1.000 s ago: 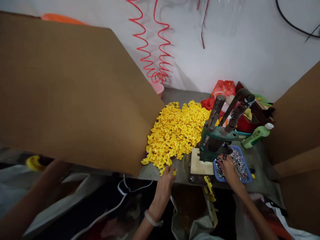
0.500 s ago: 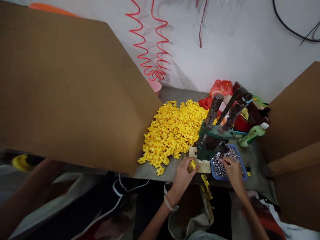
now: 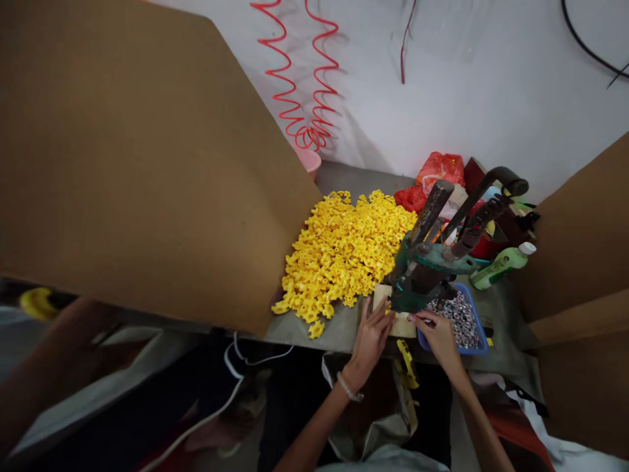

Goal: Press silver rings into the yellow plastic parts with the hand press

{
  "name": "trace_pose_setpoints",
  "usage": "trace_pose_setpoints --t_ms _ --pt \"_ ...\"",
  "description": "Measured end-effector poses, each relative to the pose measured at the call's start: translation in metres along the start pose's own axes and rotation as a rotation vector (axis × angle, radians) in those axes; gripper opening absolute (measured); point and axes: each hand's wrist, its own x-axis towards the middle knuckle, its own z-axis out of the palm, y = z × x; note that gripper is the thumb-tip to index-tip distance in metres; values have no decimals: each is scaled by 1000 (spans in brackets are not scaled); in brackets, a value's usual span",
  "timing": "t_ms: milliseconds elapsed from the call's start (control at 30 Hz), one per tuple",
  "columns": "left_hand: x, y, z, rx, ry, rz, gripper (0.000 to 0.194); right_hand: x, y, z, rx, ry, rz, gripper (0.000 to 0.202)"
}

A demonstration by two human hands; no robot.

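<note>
My left hand (image 3: 369,337) reaches to the foot of a green hand press (image 3: 417,282), fingers closed around a small yellow plastic piece (image 3: 390,313) that they mostly hide. Under the press lies a pale board (image 3: 403,328). Just right of it my right hand (image 3: 439,337) pinches thumb and finger together over the board; whatever it holds is too small to make out. Beside that hand stands a blue tray (image 3: 477,321) of small shiny metal parts (image 3: 459,318). To the left spreads a heap of yellow plastic pieces (image 3: 344,252).
Cardboard panels wall the bench on the left (image 3: 147,164) and right (image 3: 580,262). A green bottle (image 3: 501,267) and red bags (image 3: 439,170) stand behind the tray. An open sack (image 3: 373,432) hangs below the bench edge. Another person's arm (image 3: 54,360) shows at lower left.
My right hand has moved left from the metal parts in the tray to the board by the press. My left hand has shifted up and forward with the yellow piece. The view has turned slightly.
</note>
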Motion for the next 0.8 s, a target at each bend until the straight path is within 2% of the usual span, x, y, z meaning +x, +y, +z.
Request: trace_pose_setpoints --t_ms 133,233,367,500,633,800 --pt "5 7 -7 -28 -56 -62 22 4 2 8 -53 17 5 41" --pt "6 11 -9 -25 -74 -86 23 4 0 10 -22 -26 34 40" --pt "-3 9 0 22 -88 -69 28 -1 -6 9 67 -111 63 36" --pt "-9 8 7 34 -92 -68 32 -5 -10 7 74 -96 83 34" --pt "-7 14 2 -12 -92 -118 36 -6 -10 6 51 -101 106 32" --pt "-3 21 -4 -108 -148 -194 33 -10 -10 4 59 -129 112 32"
